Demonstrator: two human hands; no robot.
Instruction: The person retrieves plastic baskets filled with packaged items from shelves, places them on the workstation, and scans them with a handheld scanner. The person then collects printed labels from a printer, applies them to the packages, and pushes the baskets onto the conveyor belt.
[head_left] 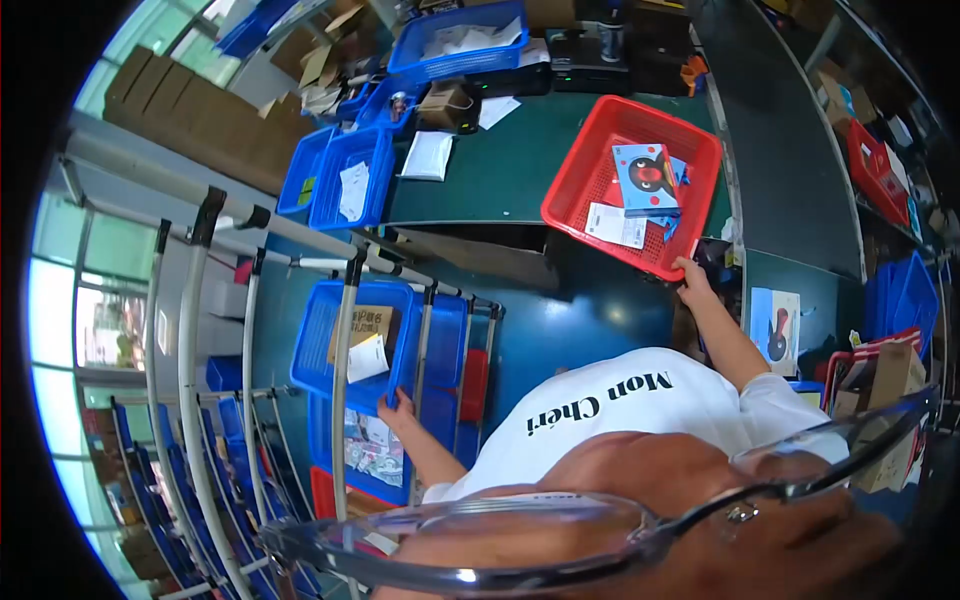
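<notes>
My right hand [697,283] is closed on the near rim of a red plastic basket [565,185], which rests at the edge of the green table. A blue box with a cartoon face [650,180] and a white labelled paper [614,226] lie in it. My left hand [397,410] grips the near corner of a blue basket [310,350] on the pipe rack. Inside that blue basket are a brown cardboard box [372,322] and a white slip [367,359]. Below it, a lower blue basket [398,488] holds printed bags [373,450].
White pipe-rack posts [345,370] stand in front of the blue baskets. On the green table [470,185] are a white packet [427,156] and blue trays [375,185]. A dark conveyor-like surface [780,130] runs along the right. A picture box [776,330] lies beyond my right arm.
</notes>
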